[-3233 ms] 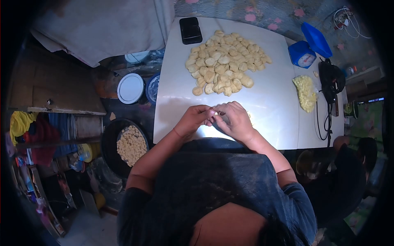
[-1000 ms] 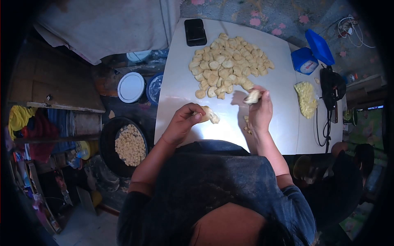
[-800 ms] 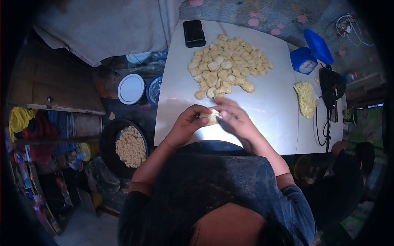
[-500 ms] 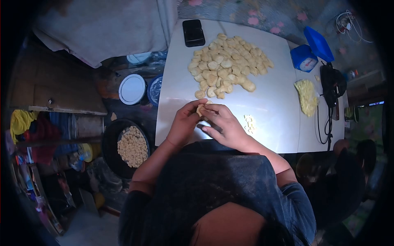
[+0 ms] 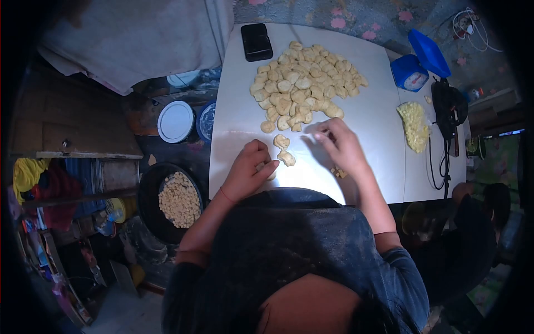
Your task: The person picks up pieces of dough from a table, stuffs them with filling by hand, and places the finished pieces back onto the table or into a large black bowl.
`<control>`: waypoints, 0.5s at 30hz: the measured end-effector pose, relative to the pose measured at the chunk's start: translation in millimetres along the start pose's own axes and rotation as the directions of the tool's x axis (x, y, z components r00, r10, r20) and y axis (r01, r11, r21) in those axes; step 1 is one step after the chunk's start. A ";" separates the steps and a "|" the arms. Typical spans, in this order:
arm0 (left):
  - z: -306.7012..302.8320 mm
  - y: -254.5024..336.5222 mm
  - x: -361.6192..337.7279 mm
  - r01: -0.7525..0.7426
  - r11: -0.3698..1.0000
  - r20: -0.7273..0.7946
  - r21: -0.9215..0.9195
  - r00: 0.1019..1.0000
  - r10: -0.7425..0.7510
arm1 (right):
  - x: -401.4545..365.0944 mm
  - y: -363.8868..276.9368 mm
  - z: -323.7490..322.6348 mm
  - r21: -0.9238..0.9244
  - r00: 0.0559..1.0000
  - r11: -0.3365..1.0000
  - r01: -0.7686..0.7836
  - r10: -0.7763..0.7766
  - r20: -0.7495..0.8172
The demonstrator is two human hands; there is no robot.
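My left hand [image 5: 250, 168] rests on the white table [image 5: 239, 119] with its fingers curled on a small pale dough piece [image 5: 262, 166]. Just right of it lie two shaped dough pieces, one [image 5: 281, 141] farther and one [image 5: 287, 158] nearer. My right hand [image 5: 342, 146] hovers with fingers spread and nothing in it, at the near edge of the big pile of dough pieces [image 5: 303, 83]. A few small dough bits [image 5: 337, 172] lie by my right wrist.
A black phone [image 5: 256, 41] lies at the table's far edge. A blue scale [image 5: 410, 73], a yellow heap [image 5: 414, 125] and a black device with cables [image 5: 448, 108] sit to the right. Left of the table, on the floor: a black pan of pieces [image 5: 177, 199], white plates [image 5: 174, 121].
My hands were together working one dough piece; they have parted. Two shaped pieces now lie on the table and my right hand has reached out toward the pile.
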State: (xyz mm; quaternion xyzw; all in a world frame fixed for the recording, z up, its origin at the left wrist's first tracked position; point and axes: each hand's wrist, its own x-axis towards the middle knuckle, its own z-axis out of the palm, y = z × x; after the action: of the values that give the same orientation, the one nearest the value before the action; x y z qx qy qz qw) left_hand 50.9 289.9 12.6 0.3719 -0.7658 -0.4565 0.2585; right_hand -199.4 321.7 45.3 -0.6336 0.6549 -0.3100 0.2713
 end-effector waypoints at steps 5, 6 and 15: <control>-6.7 -15.6 -3.0 -0.026 0.924 0.186 0.382 0.981 -0.049 | -12.8 23.0 -27.5 -0.329 0.953 0.941 -0.080 0.169 0.250; -6.0 -13.8 -1.6 -0.028 0.925 0.189 0.379 0.981 -0.048 | -15.9 31.2 -21.9 -0.376 0.948 0.926 -0.039 0.152 0.278; 9.6 -6.7 16.1 0.007 0.977 0.022 0.212 1.000 -0.012 | -20.7 40.9 -6.2 -0.101 0.992 0.992 -0.079 0.089 0.089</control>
State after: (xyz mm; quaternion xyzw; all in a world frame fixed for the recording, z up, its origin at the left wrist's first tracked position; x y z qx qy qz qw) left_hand 36.6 279.7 3.2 0.3958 -0.8113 -0.3778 0.2060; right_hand -230.1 343.0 18.0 -0.6316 0.6820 -0.2361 0.2831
